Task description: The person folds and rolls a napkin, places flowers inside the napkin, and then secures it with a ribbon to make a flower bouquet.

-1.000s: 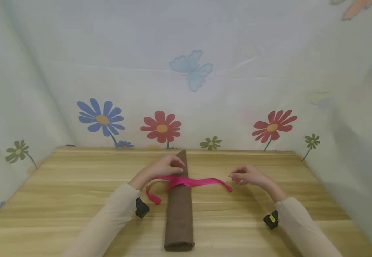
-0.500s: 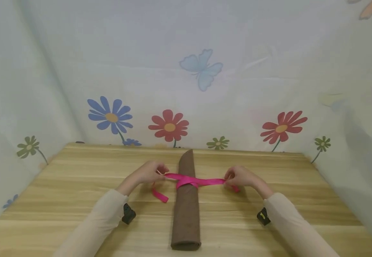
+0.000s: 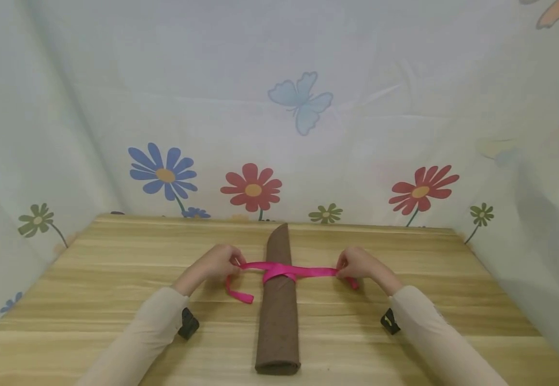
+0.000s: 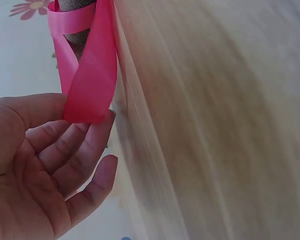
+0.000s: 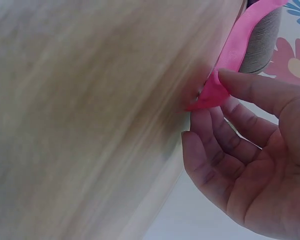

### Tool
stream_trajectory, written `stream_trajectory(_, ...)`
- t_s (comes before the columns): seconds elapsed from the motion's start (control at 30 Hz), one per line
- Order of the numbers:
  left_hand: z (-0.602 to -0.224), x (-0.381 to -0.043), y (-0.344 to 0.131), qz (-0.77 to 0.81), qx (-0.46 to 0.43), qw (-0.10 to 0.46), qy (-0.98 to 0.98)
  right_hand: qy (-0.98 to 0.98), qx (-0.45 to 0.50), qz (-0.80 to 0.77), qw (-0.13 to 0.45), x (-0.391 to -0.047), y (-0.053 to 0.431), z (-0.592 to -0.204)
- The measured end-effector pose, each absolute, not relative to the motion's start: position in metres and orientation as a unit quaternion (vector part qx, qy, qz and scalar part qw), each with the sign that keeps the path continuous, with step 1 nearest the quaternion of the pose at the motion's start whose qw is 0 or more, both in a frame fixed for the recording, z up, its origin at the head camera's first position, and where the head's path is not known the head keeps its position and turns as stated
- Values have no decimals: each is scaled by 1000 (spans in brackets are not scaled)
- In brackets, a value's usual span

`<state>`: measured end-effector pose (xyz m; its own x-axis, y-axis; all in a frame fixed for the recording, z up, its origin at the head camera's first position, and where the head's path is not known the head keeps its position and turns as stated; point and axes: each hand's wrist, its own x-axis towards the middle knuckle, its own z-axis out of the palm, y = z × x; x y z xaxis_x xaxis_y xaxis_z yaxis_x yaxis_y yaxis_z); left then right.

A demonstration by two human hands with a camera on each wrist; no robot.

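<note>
A brown rolled cloth (image 3: 278, 321) lies lengthwise on the table, with a pink ribbon (image 3: 279, 272) wrapped and crossed around its upper part. On the left, my left hand (image 3: 219, 262) pinches one ribbon end between thumb and fingers; its tail hangs down to the table. My right hand (image 3: 358, 264) pinches the other end on the right, the tip showing below the fingers. Between the hands the ribbon runs fairly straight across the roll. The left wrist view shows the ribbon (image 4: 92, 75) folding over at the fingertips; in the right wrist view the thumb presses the ribbon (image 5: 235, 45).
The wood-grain table (image 3: 115, 257) reaches back to a pale cloth backdrop (image 3: 202, 107) printed with flowers and a butterfly. A dark wrist camera (image 3: 189, 324) sits under the left sleeve, another wrist camera (image 3: 390, 321) under the right.
My left hand moved left off the roll and took hold of the ribbon's left end. My right hand moved in and pinched the right end. In the last half second little has moved.
</note>
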<state>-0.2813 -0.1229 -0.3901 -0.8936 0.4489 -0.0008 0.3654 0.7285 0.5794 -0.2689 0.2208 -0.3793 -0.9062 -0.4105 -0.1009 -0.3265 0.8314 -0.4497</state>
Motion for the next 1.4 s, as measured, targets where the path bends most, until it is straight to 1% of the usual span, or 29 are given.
stream_trajectory(0.17, -388, -279, -127, 307, 215, 69, 925, 951, -199, -218, 91, -271, 223, -379)
stream_trajectory(0.4, -382, -276, -133, 325, 231, 52, 915, 917, -263, -281, 106, -277, 225, -372)
stream_trajectory(0.5, -379, -275, -134, 349, 225, 61, 908, 907, -254, -316, 112, -277, 218, -367)
stream_trajectory(0.57, -378, -275, -135, 358, 223, 66, 904, 907, -223, -337, 119, -275, 212, -362)
stream_trajectory(0.83, -375, -273, -136, 384, 219, 79, 893, 910, -174, -364, 95, -277, 194, -357)
stream_trajectory(1.13, -371, -270, -131, 399, 214, 95, 886, 899, -166, -401, 54, -280, 171, -351)
stream_trajectory(1.4, -367, -269, -125, 408, 212, 108, 881, 877, -143, -455, 48, -287, 156, -353)
